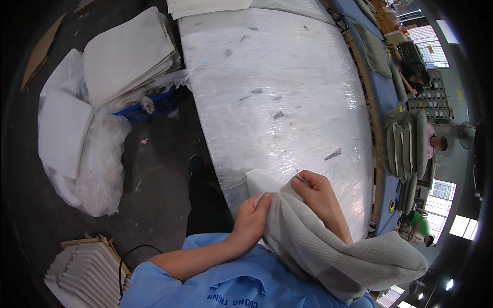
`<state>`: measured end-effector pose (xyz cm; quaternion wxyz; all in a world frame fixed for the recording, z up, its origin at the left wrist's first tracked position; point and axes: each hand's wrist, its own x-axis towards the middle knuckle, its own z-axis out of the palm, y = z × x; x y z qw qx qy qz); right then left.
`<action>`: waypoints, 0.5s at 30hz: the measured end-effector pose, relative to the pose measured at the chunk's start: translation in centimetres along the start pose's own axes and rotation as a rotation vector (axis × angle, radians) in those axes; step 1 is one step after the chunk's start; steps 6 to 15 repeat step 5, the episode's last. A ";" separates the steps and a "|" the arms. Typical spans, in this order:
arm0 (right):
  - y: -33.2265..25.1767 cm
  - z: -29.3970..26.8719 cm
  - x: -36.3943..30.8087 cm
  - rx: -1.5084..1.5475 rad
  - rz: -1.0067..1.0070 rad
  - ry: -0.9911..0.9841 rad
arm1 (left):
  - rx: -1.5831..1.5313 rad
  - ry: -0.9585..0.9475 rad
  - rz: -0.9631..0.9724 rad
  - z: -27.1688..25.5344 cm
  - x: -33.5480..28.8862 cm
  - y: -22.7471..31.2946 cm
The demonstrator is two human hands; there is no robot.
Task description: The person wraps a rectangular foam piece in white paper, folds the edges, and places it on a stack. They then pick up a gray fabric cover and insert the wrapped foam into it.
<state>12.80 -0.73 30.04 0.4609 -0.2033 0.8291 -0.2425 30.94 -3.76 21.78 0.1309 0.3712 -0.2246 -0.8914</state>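
Note:
A grey woven fabric cover (pixel 318 251) lies bunched across my front, its far end hanging over to the right. My left hand (pixel 250 220) pinches one edge of it between thumb and fingers. My right hand (pixel 317 196) grips another part of the edge, and a thin loose thread sticks up by its fingertips. Between the two hands the fabric is drawn together. A white sheet-like piece (pixel 261 181) pokes out beyond the cover's edge; whether it sits inside the cover I cannot tell. Both hands are above the near end of the plastic-wrapped table (pixel 287 66).
Small grey scraps dot the table. White sheets (pixel 126 56) are stacked at left above a blue crate (pixel 149 105), beside a clear plastic bag (pixel 97 169). White ridged pieces (pixel 82 272) stand lower left. On the right, grey cushions (pixel 405 141) line a blue bench (pixel 387 92), with several people beyond.

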 end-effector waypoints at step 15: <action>0.6 0.4 0.6 0.086 0.065 -0.019 | 0.253 0.068 0.046 -1.1 1.1 -1.6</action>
